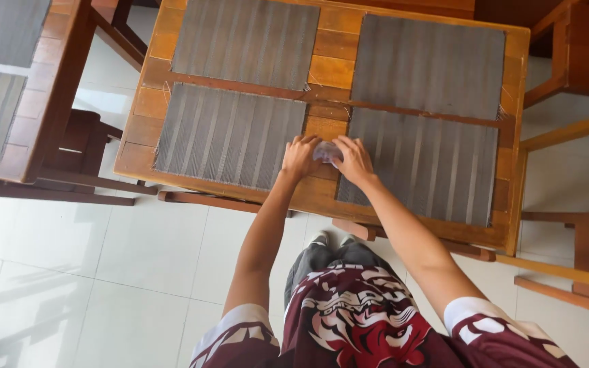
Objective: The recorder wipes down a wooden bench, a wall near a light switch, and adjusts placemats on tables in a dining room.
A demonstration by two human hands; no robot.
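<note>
Both my hands rest together on the wooden table point(328, 71) near its front edge, between two grey placemats. My left hand point(299, 157) and my right hand point(353, 160) press on a small crumpled pale cloth or tissue point(326, 152) that lies between them on the wood. The near left placemat point(230, 135) lies just left of my left hand. Under the heel of my right hand begins the near right placemat point(431, 163). Most of the pale cloth is hidden by my fingers.
Two more grey placemats point(247, 41) point(431, 65) cover the table's far half. A second wooden table point(32, 109) with placemats stands at the left. Wooden chairs point(570, 61) stand at the right and beneath the tables. The floor point(103, 272) is white tile.
</note>
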